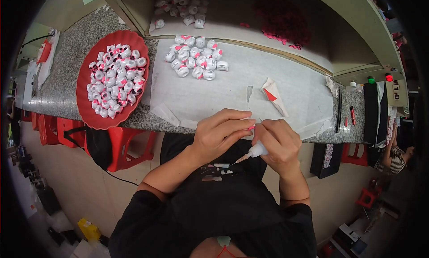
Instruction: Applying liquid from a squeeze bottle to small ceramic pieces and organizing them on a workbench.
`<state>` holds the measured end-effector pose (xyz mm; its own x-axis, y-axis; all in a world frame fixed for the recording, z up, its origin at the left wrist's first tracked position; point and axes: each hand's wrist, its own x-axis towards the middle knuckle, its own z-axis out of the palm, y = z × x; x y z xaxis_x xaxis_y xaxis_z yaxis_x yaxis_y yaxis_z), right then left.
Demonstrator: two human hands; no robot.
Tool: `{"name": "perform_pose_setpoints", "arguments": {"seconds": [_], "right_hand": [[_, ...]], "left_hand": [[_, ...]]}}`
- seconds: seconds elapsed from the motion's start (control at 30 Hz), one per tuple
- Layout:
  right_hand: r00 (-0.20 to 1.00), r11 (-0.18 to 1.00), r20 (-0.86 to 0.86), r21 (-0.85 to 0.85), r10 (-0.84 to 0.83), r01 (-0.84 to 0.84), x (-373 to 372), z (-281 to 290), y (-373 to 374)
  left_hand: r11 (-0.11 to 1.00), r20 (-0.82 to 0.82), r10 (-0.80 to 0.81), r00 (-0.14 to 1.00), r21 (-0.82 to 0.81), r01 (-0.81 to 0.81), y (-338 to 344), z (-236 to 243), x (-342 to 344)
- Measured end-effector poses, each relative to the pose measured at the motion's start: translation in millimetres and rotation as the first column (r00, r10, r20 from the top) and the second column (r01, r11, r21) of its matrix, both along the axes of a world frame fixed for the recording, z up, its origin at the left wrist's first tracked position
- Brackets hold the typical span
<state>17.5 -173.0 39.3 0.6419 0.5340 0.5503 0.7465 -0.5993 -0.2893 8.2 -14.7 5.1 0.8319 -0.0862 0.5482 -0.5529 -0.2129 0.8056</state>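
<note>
Head view: left hand [219, 135] pinches a small pink piece [251, 127]; right hand [279, 144] grips a glue bottle [255, 151].

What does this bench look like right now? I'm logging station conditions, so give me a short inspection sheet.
Surface: speckled stone counter with a white sheet over its middle.
Job's things: small pink-and-white piece at the left hand's fingertips; small glue bottle in the right hand.
Clutter: red tray of white pieces, loose pile of white pieces, folded paper scrap.
Grippers: left hand pinching; right hand closed on the bottle.
Cables: black cord on the floor.
Surroundings: red stools, another person at right.
</note>
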Motion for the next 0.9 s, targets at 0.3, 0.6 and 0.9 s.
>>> {"name": "perform_pose_setpoints", "arguments": {"seconds": [0.3, 0.6, 0.9], "right_hand": [[0.963, 0.905, -0.271, 0.413, 0.014, 0.103, -1.7, -3.1, -7.7], [0.577, 0.652, -0.73, 0.643, 0.365, 0.401, -3.1, -7.4, 3.5], [0.478, 0.739, -0.798, 0.562, 0.366, 0.371, 6.1, -3.1, -3.4]], "left_hand": [[0.879, -0.303, -0.341, 0.89, -0.439, 0.187, 3.7, -8.7, -0.5], [0.787, -0.317, -0.445, 0.838, -0.585, 0.197, 2.4, -10.5, -1.8], [0.92, -0.287, -0.321, 0.903, -0.322, 0.225, 6.9, -6.7, 1.1]]}}
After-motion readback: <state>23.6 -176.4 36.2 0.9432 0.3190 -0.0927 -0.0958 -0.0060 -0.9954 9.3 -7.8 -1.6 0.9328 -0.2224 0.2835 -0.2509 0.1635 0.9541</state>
